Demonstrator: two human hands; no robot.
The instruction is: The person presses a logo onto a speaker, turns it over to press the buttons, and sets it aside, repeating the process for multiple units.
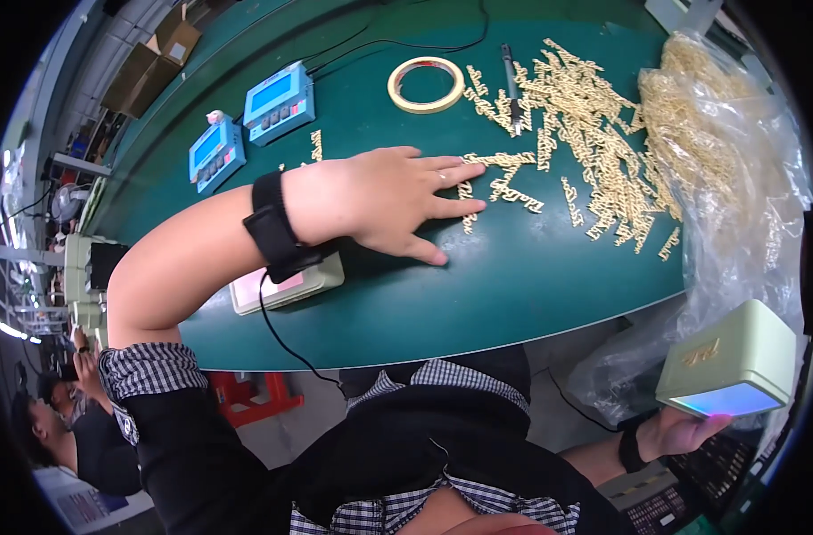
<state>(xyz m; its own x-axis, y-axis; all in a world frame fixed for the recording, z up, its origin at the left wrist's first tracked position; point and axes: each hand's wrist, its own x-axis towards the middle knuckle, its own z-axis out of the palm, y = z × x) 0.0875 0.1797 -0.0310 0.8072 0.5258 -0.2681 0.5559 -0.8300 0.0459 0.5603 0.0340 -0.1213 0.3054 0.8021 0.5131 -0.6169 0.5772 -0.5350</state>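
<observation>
My left hand point(415, 201) reaches across the table with its fingers spread. Its fingertips touch or hover just over a few small gold script-shaped pieces point(513, 189). At the lower right my right hand point(678, 434) holds a pale green box-shaped lamp point(732, 357) from below. Its underside glows blue-violet, lighting the fingertips, and a gold script piece lies on its side. Part of my right hand is hidden behind the lamp. A second pale green box point(321, 276) with a pinkish glowing face sits beneath my left wrist. Black straps go round both wrists.
A pile of gold script pieces point(607, 160) covers the right of the green table point(406, 316), beside a clear plastic bag point(709, 125) full of more. A pen point(511, 80), a tape roll point(395, 89) and two blue control boxes point(280, 107) lie farther back. A person point(94, 446) sits at left.
</observation>
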